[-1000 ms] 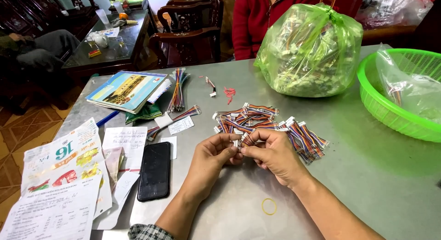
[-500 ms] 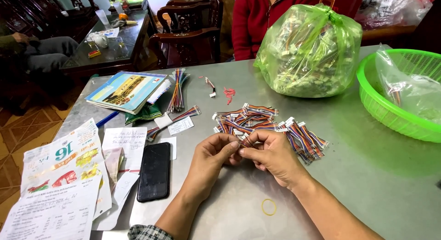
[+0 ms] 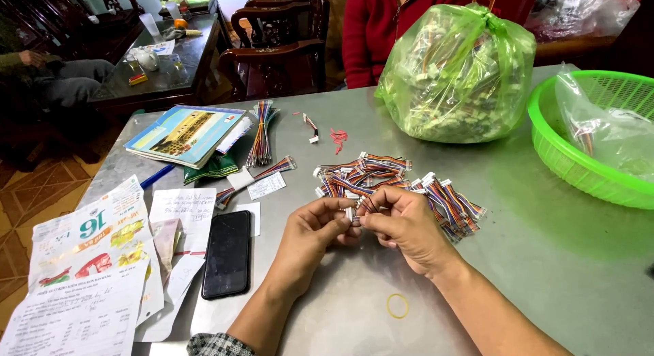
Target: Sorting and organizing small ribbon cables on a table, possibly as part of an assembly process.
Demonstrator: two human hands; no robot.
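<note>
I am seeing my left hand and right hand pinching one small wire connector with closed fingers, just in front of the wire pile; one phone and one rubber band are lying nearby on the tabletop.

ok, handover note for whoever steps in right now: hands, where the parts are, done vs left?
Left hand and right hand: together above the table, fingertips pinching one small white connector between them.
Parts: pile of multicoloured wire harnesses just beyond the hands; one separate bundle further left by the book; tied green bag full of more; yellow rubber band near the right forearm.
Done: cannot tell which loose harnesses are finished.
Left: the piece in hand, likely the pile.
</note>
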